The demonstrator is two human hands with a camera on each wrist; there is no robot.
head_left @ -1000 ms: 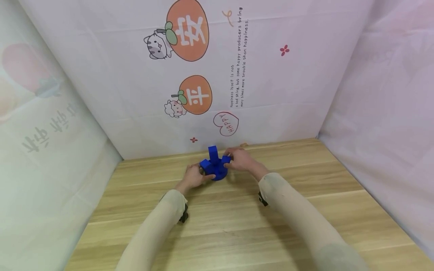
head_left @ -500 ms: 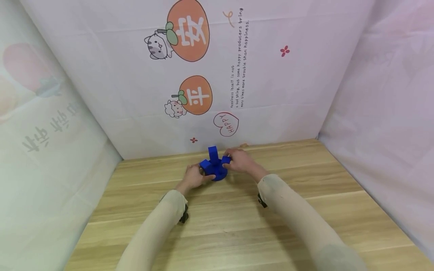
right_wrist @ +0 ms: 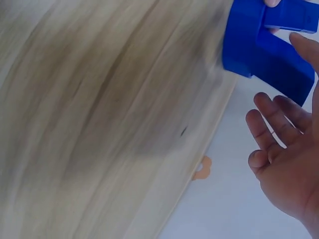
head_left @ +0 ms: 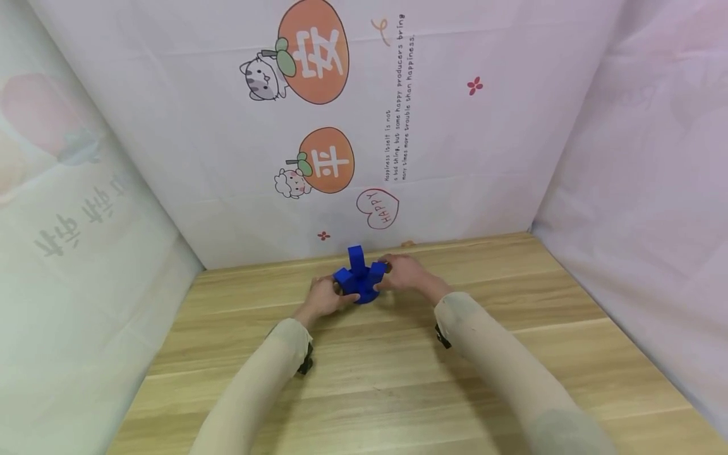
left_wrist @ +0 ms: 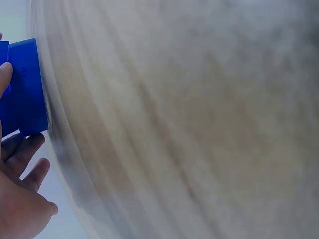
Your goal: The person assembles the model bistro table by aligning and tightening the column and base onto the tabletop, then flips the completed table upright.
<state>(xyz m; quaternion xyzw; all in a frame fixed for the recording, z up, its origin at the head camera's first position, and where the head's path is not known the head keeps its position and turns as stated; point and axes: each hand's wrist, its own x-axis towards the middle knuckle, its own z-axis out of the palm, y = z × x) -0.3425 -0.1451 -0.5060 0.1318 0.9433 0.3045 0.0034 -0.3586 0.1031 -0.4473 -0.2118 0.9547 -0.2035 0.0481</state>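
A blue three-armed stand with a round base rests on the wooden table near the back wall. My left hand holds its left side, thumb at the front of the base and fingers round the left arm. In the left wrist view, the thumb presses on the blue plastic while other fingertips touch its lower edge. My right hand is at the stand's right arm, thumb on one side and index finger on the other; the remaining fingers are spread and apart from it. The far arm points up.
The wooden table runs up to a white printed cloth close behind the stand. White cloth walls close in the left and right sides. Dark wrist cameras hang under both sleeves.
The stand's right arm has tilted and now shows more of its length. My right hand has shifted slightly right. The left hand keeps its hold on the stand.
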